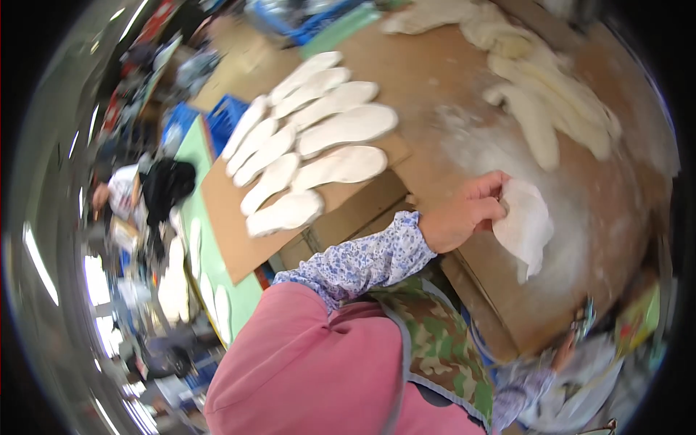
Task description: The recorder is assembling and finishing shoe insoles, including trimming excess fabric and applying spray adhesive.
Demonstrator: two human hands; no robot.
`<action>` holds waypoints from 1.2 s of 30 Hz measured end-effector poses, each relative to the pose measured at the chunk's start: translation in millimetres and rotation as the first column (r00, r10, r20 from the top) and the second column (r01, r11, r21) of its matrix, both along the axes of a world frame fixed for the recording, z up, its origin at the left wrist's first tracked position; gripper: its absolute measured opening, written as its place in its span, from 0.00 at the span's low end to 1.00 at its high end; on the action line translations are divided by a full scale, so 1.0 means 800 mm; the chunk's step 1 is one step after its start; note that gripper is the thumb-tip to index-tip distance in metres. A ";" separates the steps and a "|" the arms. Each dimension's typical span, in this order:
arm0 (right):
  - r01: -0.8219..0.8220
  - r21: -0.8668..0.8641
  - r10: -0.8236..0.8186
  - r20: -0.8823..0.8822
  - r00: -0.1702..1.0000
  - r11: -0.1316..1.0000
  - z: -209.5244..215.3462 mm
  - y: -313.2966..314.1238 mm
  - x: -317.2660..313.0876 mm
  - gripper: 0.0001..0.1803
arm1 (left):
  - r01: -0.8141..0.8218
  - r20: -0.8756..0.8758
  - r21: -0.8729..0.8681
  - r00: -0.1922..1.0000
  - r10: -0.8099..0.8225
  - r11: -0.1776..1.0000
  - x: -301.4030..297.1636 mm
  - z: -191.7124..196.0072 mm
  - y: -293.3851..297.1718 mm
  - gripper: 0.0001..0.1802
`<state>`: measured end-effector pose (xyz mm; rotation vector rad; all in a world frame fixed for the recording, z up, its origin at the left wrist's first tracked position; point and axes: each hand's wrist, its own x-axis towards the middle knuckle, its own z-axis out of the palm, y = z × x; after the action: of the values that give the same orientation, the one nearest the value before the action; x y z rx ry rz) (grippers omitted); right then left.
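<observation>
My left hand [464, 212] reaches across from a flowered sleeve cuff, fingers closed on the edge of a thin white cloth piece [528, 226]. The piece hangs limp over the powder-dusted part of the brown table [435, 87]. At the lower right my right hand [564, 353] is small and blurred, its fingers closed. A slim, metallic-looking thing [584, 319] rises beside those fingers; its kind is too blurred to make out. Left of my left hand, several white insoles [348, 130] lie in rows on a cardboard sheet [228, 243].
Cream fabric pieces [540, 101] lie heaped at the far right of the table. A green surface [250, 301] with more insoles runs along the left. Blue crates [228, 119] stand behind it. Another person [127, 192] is farther left. Plastic bags [580, 399] lie at the lower right.
</observation>
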<state>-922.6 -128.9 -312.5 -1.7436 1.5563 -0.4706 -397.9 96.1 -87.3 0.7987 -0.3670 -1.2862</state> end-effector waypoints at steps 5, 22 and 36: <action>-0.109 -0.045 0.105 -0.087 0.991 0.993 0.119 0.019 0.171 0.28 | -0.256 0.019 0.044 0.967 0.256 0.966 0.060 0.043 0.120 0.30; -0.800 0.593 0.170 0.801 0.574 -0.094 0.119 0.451 0.903 0.22 | -0.877 0.192 -0.026 0.467 0.863 0.480 0.250 0.036 0.570 0.34; -0.767 0.565 0.614 0.732 0.296 -0.304 0.100 0.815 1.188 0.19 | -0.997 0.085 0.001 0.073 0.994 0.073 0.398 0.002 0.853 0.26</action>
<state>27.9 523.2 -232.2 -1.1807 0.0668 0.8721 -79.5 778.4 -85.9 0.8585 0.2463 0.1360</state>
